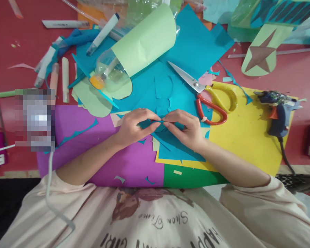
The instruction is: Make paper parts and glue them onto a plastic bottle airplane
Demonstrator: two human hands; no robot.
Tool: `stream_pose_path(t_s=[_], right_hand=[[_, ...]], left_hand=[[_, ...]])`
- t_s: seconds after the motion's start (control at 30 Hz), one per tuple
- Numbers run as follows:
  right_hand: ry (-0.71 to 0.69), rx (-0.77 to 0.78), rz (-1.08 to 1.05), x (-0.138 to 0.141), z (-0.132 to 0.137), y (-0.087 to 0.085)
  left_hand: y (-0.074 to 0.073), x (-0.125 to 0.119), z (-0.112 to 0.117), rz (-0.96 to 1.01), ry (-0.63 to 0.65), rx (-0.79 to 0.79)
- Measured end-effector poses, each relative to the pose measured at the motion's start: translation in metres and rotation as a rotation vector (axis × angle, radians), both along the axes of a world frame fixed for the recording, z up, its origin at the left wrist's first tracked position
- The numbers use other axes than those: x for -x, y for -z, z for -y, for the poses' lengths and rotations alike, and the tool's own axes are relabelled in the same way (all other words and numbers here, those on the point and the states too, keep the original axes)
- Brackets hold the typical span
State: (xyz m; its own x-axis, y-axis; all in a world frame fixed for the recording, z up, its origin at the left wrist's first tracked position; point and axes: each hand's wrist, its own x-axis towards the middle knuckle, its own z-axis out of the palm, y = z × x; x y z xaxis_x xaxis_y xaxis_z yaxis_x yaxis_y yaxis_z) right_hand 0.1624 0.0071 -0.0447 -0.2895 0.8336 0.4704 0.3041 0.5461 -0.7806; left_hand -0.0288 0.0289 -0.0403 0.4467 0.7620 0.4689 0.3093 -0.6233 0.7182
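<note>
My left hand point(136, 125) and my right hand point(186, 127) meet over the blue paper point(181, 148), thumbs and forefingers pinched together. Between the fingertips is a small strip of blue paper point(162, 120), mostly hidden by the fingers. Thin blue offcuts point(169, 102) lie just beyond the fingertips. Right of my right hand, scissors point(195, 84) with one red and one yellow handle rest with their blades apart. Beyond my hands a clear plastic bottle point(119, 77) lies on its side, wrapped in light green paper point(147, 39), with an orange cap point(96, 82).
Purple paper point(134, 165), yellow paper point(248, 137) and green paper point(191, 177) cover the red table point(5, 62). A glue gun point(279, 120) lies at the right. Several markers point(103, 34) are at the upper left. A pixelated object point(38, 120) with a white cable is at the left.
</note>
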Motion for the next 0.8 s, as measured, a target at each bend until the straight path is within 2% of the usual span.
stream_pose_path(t_s=[0.13,0.43,0.63,0.8], right_hand=[[-0.012,-0.009,-0.006,0.0,0.0002,-0.0003],[-0.033,-0.01,0.025,0.0004,0.0005,-0.0029],[0.008,0.01,0.052,0.0012,0.0009,-0.0057],[0.032,0.016,0.072,0.0002,0.0009,-0.0068]], left_hand=[[-0.0005,-0.0003,0.0008,-0.023,-0.002,-0.034],[-0.0005,0.0017,0.0043,-0.213,-0.041,-0.142],[-0.002,0.0012,0.0035,-0.154,-0.049,-0.193],[-0.0039,0.0001,0.004,-0.101,-0.048,-0.103]])
